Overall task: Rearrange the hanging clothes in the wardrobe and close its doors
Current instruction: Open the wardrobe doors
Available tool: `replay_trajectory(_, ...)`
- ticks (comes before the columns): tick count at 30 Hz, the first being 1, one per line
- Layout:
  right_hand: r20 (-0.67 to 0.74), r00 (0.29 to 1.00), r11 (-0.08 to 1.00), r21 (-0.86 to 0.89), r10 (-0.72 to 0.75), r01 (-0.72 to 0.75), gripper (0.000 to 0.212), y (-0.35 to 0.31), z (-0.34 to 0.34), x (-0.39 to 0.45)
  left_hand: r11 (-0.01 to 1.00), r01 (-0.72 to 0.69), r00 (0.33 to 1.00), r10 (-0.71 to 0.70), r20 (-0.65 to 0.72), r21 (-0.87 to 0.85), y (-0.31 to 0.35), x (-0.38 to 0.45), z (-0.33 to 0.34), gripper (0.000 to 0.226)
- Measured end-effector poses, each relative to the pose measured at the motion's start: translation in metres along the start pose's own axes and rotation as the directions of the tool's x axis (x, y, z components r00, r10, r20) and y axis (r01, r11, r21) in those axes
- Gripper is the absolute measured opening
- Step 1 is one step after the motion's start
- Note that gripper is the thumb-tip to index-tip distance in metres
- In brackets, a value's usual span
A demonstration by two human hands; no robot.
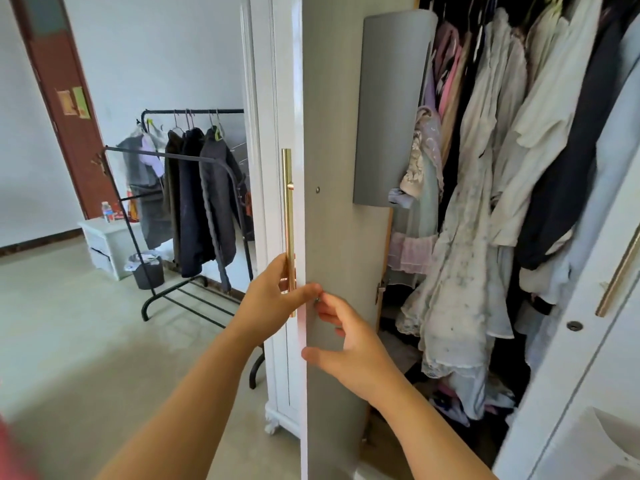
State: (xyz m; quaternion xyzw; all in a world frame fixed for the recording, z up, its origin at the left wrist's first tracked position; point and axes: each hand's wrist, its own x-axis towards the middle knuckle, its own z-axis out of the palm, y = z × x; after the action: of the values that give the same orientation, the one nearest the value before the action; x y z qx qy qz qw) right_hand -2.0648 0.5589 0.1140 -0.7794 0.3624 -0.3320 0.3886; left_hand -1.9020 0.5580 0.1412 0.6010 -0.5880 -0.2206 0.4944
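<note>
The wardrobe's left door (pixel 337 140) stands open, edge-on to me, grey inside and white outside. My left hand (pixel 273 297) grips its gold bar handle (pixel 287 209) near the lower end, thumb wrapped over the door edge. My right hand (pixel 349 344) rests on the grey inner face just below, fingers curled against the panel and thumb at the edge. Inside the wardrobe hang crowded clothes (pixel 485 174): white, pale blue, pink and dark garments. The right door (pixel 588 358) is open too, with a gold handle (pixel 620 271).
A black clothes rack (pixel 194 209) with dark coats stands on the left behind the door. A small white cabinet (pixel 104 244) with a bottle and a dark bin (pixel 147 271) sit near it. A brown room door (pixel 62 98) is at far left.
</note>
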Motion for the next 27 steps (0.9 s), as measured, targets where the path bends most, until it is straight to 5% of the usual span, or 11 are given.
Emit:
replay_trajectory(4,0.027,0.999,1.000,0.008,0.019,-0.019,0.080,0.001,0.010,0.007,0.999,0.001,0.998,-0.004,-0.063,-0.038,-0.014,0.001,-0.008,0.055)
replay_trajectory(7,-0.014,1.000,1.000,0.029,0.010,-0.009,0.079,0.002,0.011,0.011,0.999,-0.031,0.972,0.020,-0.236,-0.042,-0.017,-0.003,-0.005,0.050)
replay_trajectory(10,-0.060,0.998,0.999,0.034,0.006,-0.004,0.077,0.004,0.005,0.013,0.989,-0.129,0.869,0.147,-0.472,0.072,-0.009,-0.014,0.002,0.052)
replay_trajectory(13,-0.110,0.994,0.999,0.045,0.012,-0.007,0.074,0.007,-0.003,0.012,0.949,-0.257,0.784,0.316,-0.534,0.185,-0.001,-0.023,0.013,0.041)
replay_trajectory(16,-0.170,0.985,0.999,0.036,0.029,-0.023,0.070,0.010,-0.015,0.009,0.930,-0.325,0.816,0.368,-0.445,0.172,0.004,-0.026,0.028,0.032)
replay_trajectory(21,-0.373,0.923,0.996,0.029,0.091,-0.087,0.052,0.023,-0.054,-0.007,0.979,-0.202,0.954,0.191,-0.233,-0.026,0.012,-0.017,0.064,0.024)
replay_trajectory(27,-0.585,0.799,0.986,0.004,0.139,-0.168,0.034,0.046,-0.132,-0.039,0.980,-0.117,0.992,0.123,0.029,-0.158,0.043,0.012,0.145,0.012)
